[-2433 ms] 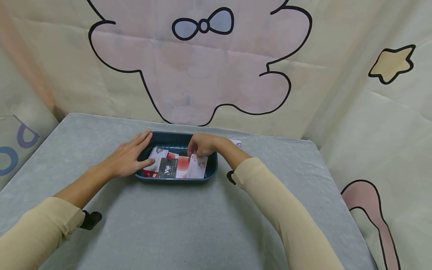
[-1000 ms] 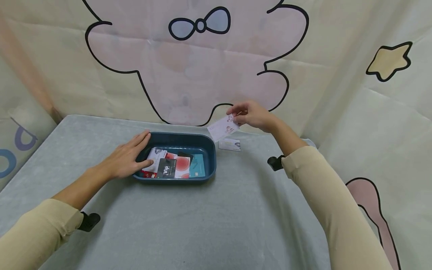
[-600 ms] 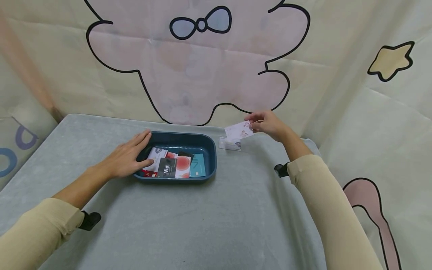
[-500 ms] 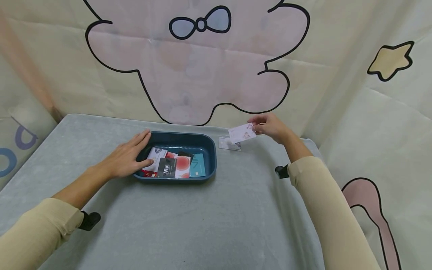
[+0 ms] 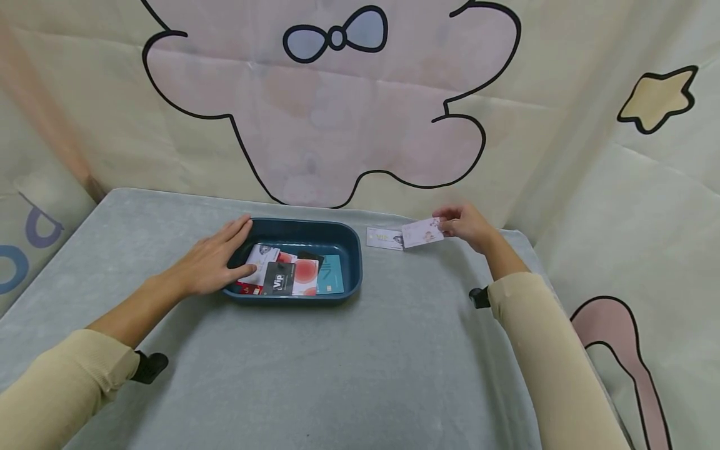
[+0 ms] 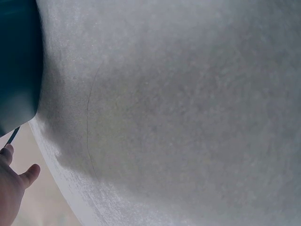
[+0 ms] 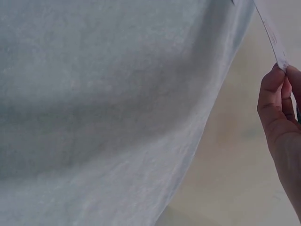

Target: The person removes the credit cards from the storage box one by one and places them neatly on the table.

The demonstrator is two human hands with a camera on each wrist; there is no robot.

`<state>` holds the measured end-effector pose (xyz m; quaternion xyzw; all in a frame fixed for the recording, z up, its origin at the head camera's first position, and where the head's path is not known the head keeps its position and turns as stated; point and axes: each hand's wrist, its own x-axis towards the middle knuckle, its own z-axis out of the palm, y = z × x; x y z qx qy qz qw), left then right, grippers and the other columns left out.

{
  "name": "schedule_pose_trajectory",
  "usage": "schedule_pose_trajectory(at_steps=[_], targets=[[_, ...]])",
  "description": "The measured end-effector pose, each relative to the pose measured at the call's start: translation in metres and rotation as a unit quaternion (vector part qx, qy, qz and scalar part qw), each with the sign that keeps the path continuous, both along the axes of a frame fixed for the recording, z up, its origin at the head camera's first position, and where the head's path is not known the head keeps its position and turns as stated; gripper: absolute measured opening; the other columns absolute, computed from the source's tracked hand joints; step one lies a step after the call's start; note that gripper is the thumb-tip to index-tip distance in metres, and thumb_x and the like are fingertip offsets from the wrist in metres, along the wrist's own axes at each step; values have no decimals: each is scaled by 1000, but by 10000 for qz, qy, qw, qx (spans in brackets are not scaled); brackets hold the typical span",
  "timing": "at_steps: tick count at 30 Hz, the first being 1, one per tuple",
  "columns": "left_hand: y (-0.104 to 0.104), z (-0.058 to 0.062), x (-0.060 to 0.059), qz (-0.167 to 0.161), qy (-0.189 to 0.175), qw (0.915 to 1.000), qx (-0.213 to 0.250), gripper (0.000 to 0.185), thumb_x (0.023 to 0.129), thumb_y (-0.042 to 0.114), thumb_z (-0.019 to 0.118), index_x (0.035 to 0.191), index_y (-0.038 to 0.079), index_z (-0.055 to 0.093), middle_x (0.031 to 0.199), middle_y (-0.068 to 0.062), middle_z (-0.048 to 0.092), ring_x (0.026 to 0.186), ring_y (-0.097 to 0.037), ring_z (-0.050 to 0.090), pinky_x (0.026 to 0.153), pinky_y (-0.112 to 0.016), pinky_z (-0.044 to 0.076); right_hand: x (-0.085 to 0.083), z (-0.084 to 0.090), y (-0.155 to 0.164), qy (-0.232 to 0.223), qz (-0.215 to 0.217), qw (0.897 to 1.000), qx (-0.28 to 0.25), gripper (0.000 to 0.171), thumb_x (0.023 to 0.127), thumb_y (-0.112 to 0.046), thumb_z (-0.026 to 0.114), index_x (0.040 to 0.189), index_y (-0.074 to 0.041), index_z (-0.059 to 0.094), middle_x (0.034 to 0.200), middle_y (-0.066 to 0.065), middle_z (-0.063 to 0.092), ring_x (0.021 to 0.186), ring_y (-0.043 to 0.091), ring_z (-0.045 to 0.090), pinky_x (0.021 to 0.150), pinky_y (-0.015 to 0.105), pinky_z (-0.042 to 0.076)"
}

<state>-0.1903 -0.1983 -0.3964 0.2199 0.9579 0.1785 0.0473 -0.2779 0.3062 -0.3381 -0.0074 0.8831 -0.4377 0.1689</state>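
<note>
A dark blue tray (image 5: pixel 343 240) sits on the grey table (image 5: pixel 315 369) and holds several cards, among them a black VIP card (image 5: pixel 279 279). My left hand (image 5: pixel 216 262) rests flat on the tray's left rim, fingers straight; the left wrist view shows only its fingertips (image 6: pixel 11 181) beside the tray (image 6: pixel 16 66). My right hand (image 5: pixel 464 225) pinches a white floral card (image 5: pixel 422 233) low over the table, right of the tray. This card overlaps the right end of another white card (image 5: pixel 382 238) lying on the table. The right wrist view shows the pinched card (image 7: pixel 270 33) edge-on.
Cartoon-printed cloth walls enclose the table at the back and on both sides. The table's far right corner (image 5: pixel 514 234) lies just beyond my right hand. A wide bare stretch of grey cloth lies in front of the tray.
My right hand lifted the floral card out of the tray, carried it right and lowered it next to the card on the table. The left hand stayed on the tray.
</note>
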Motion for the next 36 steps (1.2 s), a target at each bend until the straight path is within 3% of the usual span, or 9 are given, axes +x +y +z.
schedule_pose_trajectory(at_steps=[6,10,19,26,36], targets=[[0,0,1,-17,26,10000,5,90,95,45,60,158,0,14,166,-16,8,149,-43,15,108,-71,24,3,-5,6,-168,-247,9995,72,38,101,2,48,139,7,50,137,24,49,112,33,50,102,43,47],[0,0,0,-5,11,10000,-9,91,94,46,60,158,0,15,166,-16,8,149,-43,15,108,-71,24,4,-10,9,-169,-369,9991,108,37,101,3,47,138,7,51,136,25,49,112,34,51,105,49,45],[1,0,0,41,-31,10000,-21,91,94,47,59,158,0,14,166,-16,8,149,-43,14,108,-72,23,2,-21,12,-63,-595,9973,420,35,101,0,48,136,5,54,133,24,50,110,31,52,101,42,50],[1,0,0,13,-11,10000,11,90,95,46,59,158,0,14,166,-16,7,149,-42,14,108,-72,24,0,-33,12,-68,-902,9947,488,35,100,2,48,133,9,54,134,25,50,109,28,52,81,23,54],[0,-1,0,23,-20,10000,19,90,95,46,59,158,0,14,166,-16,7,149,-42,14,108,-72,24,3,-41,9,-224,-907,9935,654,38,98,0,52,135,7,52,135,27,50,105,29,53,90,31,52]])
